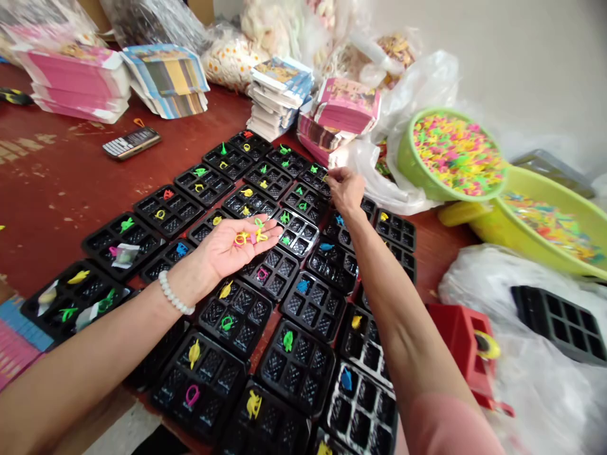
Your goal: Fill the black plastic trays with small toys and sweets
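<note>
My left hand [232, 246] is palm up over the middle trays, its flat palm bearing several small plastic rings [241, 238] in yellow, green and pink. Farther out, my right hand [348, 188] has its fingers pinched together at a black six-compartment tray [310, 183]. A bit of yellow, seemingly a small ring, shows at those fingertips. Rows of such black trays [303, 360] cover the table below both hands. Many have a coloured plastic figure [288, 341] in one compartment, and some have a ring [192, 395] in another.
At the right, a green basin [405, 148] is full of coloured plastic pieces, beside a larger yellow-green basin [564, 183]. Stacked printed boxes [78, 82] and filled plastic bags [232, 57] line the back. A phone [131, 143] lies left; a red container [455, 344] stands right.
</note>
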{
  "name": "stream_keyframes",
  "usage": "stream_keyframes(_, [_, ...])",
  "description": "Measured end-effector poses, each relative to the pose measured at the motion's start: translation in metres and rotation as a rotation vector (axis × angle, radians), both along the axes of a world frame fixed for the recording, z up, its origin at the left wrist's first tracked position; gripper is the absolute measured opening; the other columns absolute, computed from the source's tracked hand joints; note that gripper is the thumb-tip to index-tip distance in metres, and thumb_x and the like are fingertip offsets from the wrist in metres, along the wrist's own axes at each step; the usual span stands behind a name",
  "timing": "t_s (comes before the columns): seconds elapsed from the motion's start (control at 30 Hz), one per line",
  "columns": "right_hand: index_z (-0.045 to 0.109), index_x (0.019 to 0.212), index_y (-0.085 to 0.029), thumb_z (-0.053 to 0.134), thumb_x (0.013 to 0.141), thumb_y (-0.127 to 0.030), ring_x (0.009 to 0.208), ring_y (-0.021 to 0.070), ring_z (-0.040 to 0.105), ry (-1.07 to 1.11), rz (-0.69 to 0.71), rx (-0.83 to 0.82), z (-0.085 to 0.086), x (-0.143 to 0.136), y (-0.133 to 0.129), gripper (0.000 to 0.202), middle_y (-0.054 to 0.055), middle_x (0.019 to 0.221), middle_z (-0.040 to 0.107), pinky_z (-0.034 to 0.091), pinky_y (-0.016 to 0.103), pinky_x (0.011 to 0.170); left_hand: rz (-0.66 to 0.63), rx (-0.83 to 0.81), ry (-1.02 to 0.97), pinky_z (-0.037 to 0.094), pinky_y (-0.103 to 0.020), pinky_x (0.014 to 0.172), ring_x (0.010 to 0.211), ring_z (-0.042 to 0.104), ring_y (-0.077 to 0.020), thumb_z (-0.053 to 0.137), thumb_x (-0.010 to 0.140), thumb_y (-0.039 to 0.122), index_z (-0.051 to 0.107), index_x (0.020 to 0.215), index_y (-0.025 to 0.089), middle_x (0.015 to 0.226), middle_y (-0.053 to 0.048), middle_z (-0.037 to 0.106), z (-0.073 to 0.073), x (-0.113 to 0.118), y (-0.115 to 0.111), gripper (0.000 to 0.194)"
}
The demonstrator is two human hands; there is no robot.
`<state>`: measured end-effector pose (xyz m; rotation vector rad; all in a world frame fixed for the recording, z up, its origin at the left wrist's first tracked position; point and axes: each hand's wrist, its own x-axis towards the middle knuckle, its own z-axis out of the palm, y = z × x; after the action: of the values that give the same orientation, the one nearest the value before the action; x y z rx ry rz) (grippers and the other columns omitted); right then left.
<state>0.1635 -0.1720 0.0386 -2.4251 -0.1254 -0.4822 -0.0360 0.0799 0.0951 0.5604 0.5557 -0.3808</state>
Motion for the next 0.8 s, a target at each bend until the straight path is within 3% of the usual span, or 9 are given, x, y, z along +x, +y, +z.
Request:
stream_keyframes(0.1, [0.082, 0.101, -0.019, 0.066, 0.081, -0.023, 0.089, 0.0254, 0.072, 0.058, -0.062, -0.019, -0.001, 0.005, 0.007, 0.025, 0.008, 0.094, 0.08, 0.055, 0.042, 0.091, -0.012, 0.01, 0.007, 0.06, -0.047, 0.1, 0.104, 0.076, -0.0321, 0.048, 0.083, -0.007, 0.061, 0.12, 0.006, 0.108, -0.019, 0.074, 0.0, 0.008, -0.003, 0.042])
stream_keyframes(0.2, [0.082, 0.104, -0.018, 0.066, 0.085, -0.024, 0.087, 0.0245, 0.072, 0.003, 0.022, 0.045, 0.012, -0.018, 0.02, 0.025, 0.008, 0.095, 0.08, 0.055, 0.042, 0.091, -0.031, -0.006, -0.016, 0.054, -0.052, 0.108, 0.109, 0.074, -0.0337, 0.051, 0.087, -0.002, 0.062, 0.125, 0.006, 0.113, -0.02, 0.074, 0.0, 0.014, -0.008, 0.04])
stream_keyframes(0.33, [0.079, 0.107, -0.021, 0.064, 0.095, -0.031, 0.094, 0.0218, 0.072, -0.031, 0.526, 0.087, 0.039, -0.089, 0.04, 0.023, 0.006, 0.103, 0.079, 0.057, 0.038, 0.092, -0.048, -0.04, -0.014, 0.055, -0.05, 0.105, 0.102, 0.074, -0.0297, 0.05, 0.09, 0.002, 0.061, 0.13, 0.006, 0.111, -0.019, 0.074, 0.001, 0.017, -0.016, 0.042])
stream_keyframes(0.4, [0.078, 0.109, -0.023, 0.067, 0.096, -0.033, 0.099, 0.0217, 0.071, -0.003, 0.749, 0.032, 0.044, -0.127, 0.047, 0.02, 0.005, 0.107, 0.078, 0.056, 0.039, 0.096, -0.044, -0.098, -0.015, 0.06, -0.041, 0.094, 0.09, 0.074, -0.0245, 0.046, 0.091, 0.002, 0.061, 0.129, 0.005, 0.101, -0.017, 0.074, 0.0, 0.016, -0.021, 0.041])
stream_keyframes(0.43, [0.077, 0.111, -0.023, 0.067, 0.096, -0.033, 0.102, 0.0219, 0.071, -0.002, 0.793, 0.017, 0.043, -0.143, 0.049, 0.02, 0.005, 0.109, 0.077, 0.056, 0.04, 0.097, -0.043, -0.126, -0.02, 0.061, -0.036, 0.086, 0.083, 0.073, -0.0222, 0.045, 0.092, 0.002, 0.062, 0.127, 0.004, 0.095, -0.015, 0.074, -0.002, 0.015, -0.023, 0.039])
stream_keyframes(0.53, [0.075, 0.113, -0.022, 0.065, 0.1, -0.03, 0.104, 0.022, 0.069, -0.041, 0.743, 0.03, 0.032, -0.174, 0.048, 0.018, 0.008, 0.112, 0.074, 0.057, 0.039, 0.095, -0.066, -0.178, -0.039, 0.06, -0.028, 0.071, 0.071, 0.069, -0.0182, 0.045, 0.093, 0.002, 0.064, 0.12, 0.005, 0.083, -0.011, 0.071, -0.009, 0.011, -0.03, 0.034])
stream_keyframes(0.63, [0.076, 0.11, -0.022, 0.061, 0.102, -0.027, 0.095, 0.0206, 0.069, -0.077, 0.669, 0.014, 0.026, -0.187, 0.043, 0.018, 0.008, 0.101, 0.074, 0.058, 0.037, 0.088, -0.082, -0.162, -0.045, 0.063, -0.033, 0.075, 0.076, 0.072, -0.0208, 0.044, 0.092, -0.001, 0.065, 0.116, 0.006, 0.086, -0.013, 0.071, -0.015, 0.007, -0.038, 0.033])
stream_keyframes(0.73, [0.077, 0.109, -0.023, 0.06, 0.102, -0.028, 0.088, 0.0196, 0.069, -0.082, 0.65, 0.0, 0.031, -0.187, 0.029, 0.019, 0.006, 0.094, 0.075, 0.057, 0.035, 0.085, -0.073, -0.089, -0.011, 0.065, -0.038, 0.082, 0.084, 0.075, -0.0243, 0.044, 0.089, -0.004, 0.065, 0.112, 0.006, 0.092, -0.016, 0.073, -0.016, 0.004, -0.047, 0.033])
stream_keyframes(0.8, [0.079, 0.107, -0.024, 0.062, 0.101, -0.029, 0.089, 0.0193, 0.071, -0.084, 0.552, 0.051, 0.034, -0.173, 0.009, 0.018, 0.005, 0.098, 0.078, 0.057, 0.035, 0.085, -0.074, -0.044, 0.028, 0.066, -0.038, 0.084, 0.088, 0.076, -0.025, 0.048, 0.087, -0.006, 0.065, 0.112, 0.006, 0.093, -0.016, 0.073, -0.014, 0.002, -0.052, 0.033])
